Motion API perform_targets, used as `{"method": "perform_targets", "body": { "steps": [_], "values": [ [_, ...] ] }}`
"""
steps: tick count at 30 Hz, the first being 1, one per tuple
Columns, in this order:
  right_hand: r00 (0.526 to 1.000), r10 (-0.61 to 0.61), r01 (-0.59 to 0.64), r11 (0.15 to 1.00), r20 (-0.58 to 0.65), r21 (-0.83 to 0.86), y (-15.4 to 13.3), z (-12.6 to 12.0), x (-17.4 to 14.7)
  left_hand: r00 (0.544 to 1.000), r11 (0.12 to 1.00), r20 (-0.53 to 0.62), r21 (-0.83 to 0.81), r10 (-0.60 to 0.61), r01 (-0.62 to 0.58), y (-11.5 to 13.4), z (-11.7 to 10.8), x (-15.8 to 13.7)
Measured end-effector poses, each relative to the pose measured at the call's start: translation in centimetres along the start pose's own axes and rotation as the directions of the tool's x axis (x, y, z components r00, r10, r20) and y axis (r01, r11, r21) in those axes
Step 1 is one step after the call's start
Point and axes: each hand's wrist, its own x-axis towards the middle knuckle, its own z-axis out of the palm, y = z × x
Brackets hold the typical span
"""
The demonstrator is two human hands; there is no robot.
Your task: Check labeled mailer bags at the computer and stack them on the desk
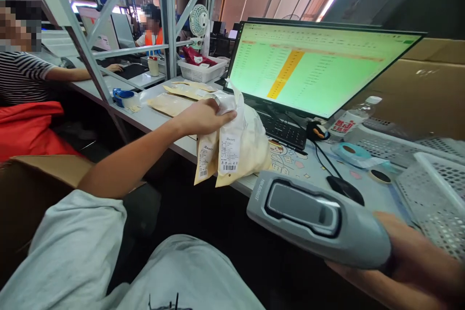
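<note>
White barcode labels [228, 152] on held packets [250, 147]

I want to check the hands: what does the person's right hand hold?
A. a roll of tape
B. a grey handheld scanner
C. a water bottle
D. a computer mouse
B: the right hand grips a grey handheld scanner, aimed toward the labelled plastic bags in the left hand.

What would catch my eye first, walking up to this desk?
Probably the bright green monitor at the back of the desk. Nearer, the left hand holds up clear bagged packets, while the right hand points a grey scanner toward them.
</note>
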Motion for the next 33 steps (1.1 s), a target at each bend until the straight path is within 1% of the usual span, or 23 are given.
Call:
{"method": "perform_targets", "body": {
  "steps": [2,3,5,7,9,12,18,22,25,26,28,29,31,32,33],
  "values": [
    [0.997,-0.056,0.051,0.995,0.052,0.085,-2.3,0.2,2.1,0.995,0.998,0.100,0.065,-0.025,0.019,0.4,-0.1,-0.2],
    [0.993,-0.088,0.077,0.988,0.078,0.132,-3.5,0.3,3.2,0.991,0.996,0.135,0.087,-0.020,0.008,0.5,-0.1,-0.3],
    [0.975,-0.132,0.094,0.974,0.181,0.204,-5.5,0.7,5.1,0.989,0.996,0.144,0.078,0.032,-0.044,0.4,-0.2,-0.6],
    [0.955,-0.168,0.107,0.965,0.246,0.241,-6.7,1.2,6.2,0.983,0.994,0.164,0.061,0.082,-0.093,0.2,-0.3,-0.9],
    [0.950,-0.190,0.131,0.963,0.246,0.237,-7.0,1.6,6.6,0.975,0.992,0.192,0.045,0.107,-0.118,-0.1,-0.5,-1.1],
    [0.954,-0.198,0.151,0.966,0.225,0.209,-6.6,1.9,6.5,0.973,0.993,0.208,0.047,0.095,-0.107,-0.2,-0.7,-1.4],
    [0.943,-0.211,0.152,0.961,0.257,0.232,-6.8,1.9,6.6,0.984,0.999,0.174,0.009,0.047,-0.050,-0.1,-0.8,-1.5],
    [0.954,-0.188,0.137,0.967,0.233,0.217,-6.5,1.5,6.2,0.981,0.998,0.184,0.008,0.065,-0.067,-0.2,-1.2,-1.6],
    [0.984,-0.109,0.079,0.976,0.143,0.203,-4.6,0.8,5.7,0.990,0.995,0.142,0.091,0.014,-0.027,-1.2,-2.0,-2.3],
    [0.994,-0.063,0.044,0.980,0.095,0.192,-3.5,0.6,5.6,0.993,0.992,0.116,0.122,-0.021,0.007,-1.9,-2.3,-2.6],
    [0.997,0.065,-0.061,0.989,-0.027,0.137,-0.5,0.3,5.7,0.996,0.991,0.029,0.113,-0.079,0.075,-3.9,-2.6,-3.2],
    [0.984,0.141,-0.132,0.987,-0.105,0.093,1.4,0.3,6.0,0.994,0.990,-0.009,0.096,-0.108,0.108,-5.0,-2.6,-3.5],
    [0.928,0.279,-0.294,0.955,-0.246,-0.027,5.5,0.7,6.7,0.985,0.982,-0.033,0.084,-0.168,0.170,-7.3,-2.3,-4.2],
    [0.883,0.357,-0.403,0.910,-0.306,-0.102,7.6,1.1,7.2,0.978,0.974,-0.041,0.092,-0.203,0.206,-8.4,-2.1,-4.6],
    [0.836,0.447,-0.519,0.832,-0.319,-0.195,9.5,1.7,7.6,0.969,0.963,-0.053,0.107,-0.243,0.247,-9.4,-1.7,-5.1]
  ]
}}
